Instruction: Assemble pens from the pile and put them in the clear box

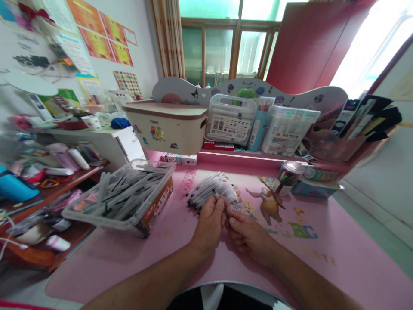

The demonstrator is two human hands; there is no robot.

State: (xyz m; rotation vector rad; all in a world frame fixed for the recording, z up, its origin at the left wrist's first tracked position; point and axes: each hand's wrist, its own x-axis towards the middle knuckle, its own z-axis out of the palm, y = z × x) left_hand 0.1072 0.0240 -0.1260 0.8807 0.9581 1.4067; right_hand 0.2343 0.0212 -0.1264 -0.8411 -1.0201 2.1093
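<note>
Both hands meet over the middle of the pink desk [180, 228]. My left hand [211, 217] is closed, its thumb and fingertips pinching a slim pen. My right hand [245, 230] is closed too, with its fingertips on the dark lower end of the same pen, which is mostly hidden by the fingers. Just beyond them lies a pile of white pens with black tips [209, 187]. To the left stands a clear plastic bin [121, 221] full of grey-white pens [129, 189].
A cream lidded box [167, 129], a clear marker case [230, 122] and another marker case [287, 133] stand on the back shelf. A jar of pens [288, 174] and a blue box [314, 188] sit at the right rear. Cluttered shelves [64, 181] are at the left.
</note>
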